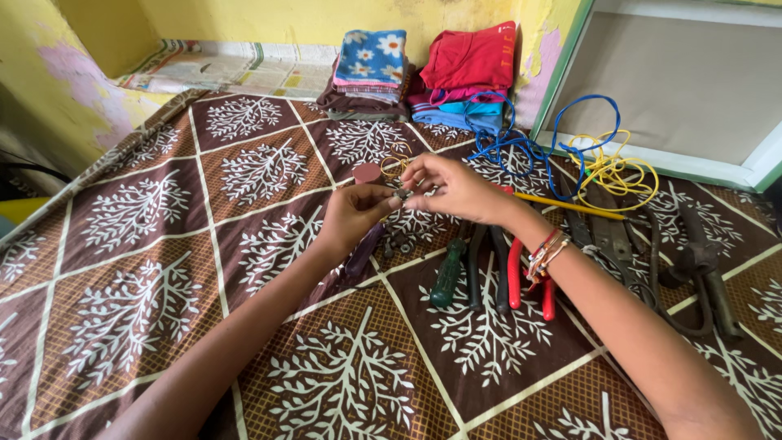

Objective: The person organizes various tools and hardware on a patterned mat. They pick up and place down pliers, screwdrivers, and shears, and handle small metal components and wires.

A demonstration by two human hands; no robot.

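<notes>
My left hand (352, 213) and my right hand (450, 189) meet above the patterned bedsheet (163, 244). Between their fingertips they pinch a small dark metal part (402, 195), too small to identify. A maroon round cap (366, 172) and a thin yellowish wire loop (395, 165) lie just behind the hands. Small loose metal bits (393, 244) rest on the sheet under them. My right wrist wears coloured thread bands (546, 254).
A green-handled screwdriver (448, 273), red-handled pliers (521, 273) and dark pliers (487, 265) lie right of centre. Shears (607, 240) and old pincers (709, 277) sit further right. Blue wire (521, 140), yellow wire (615, 169), folded clothes (423, 73) and a framed board (692, 90) are behind.
</notes>
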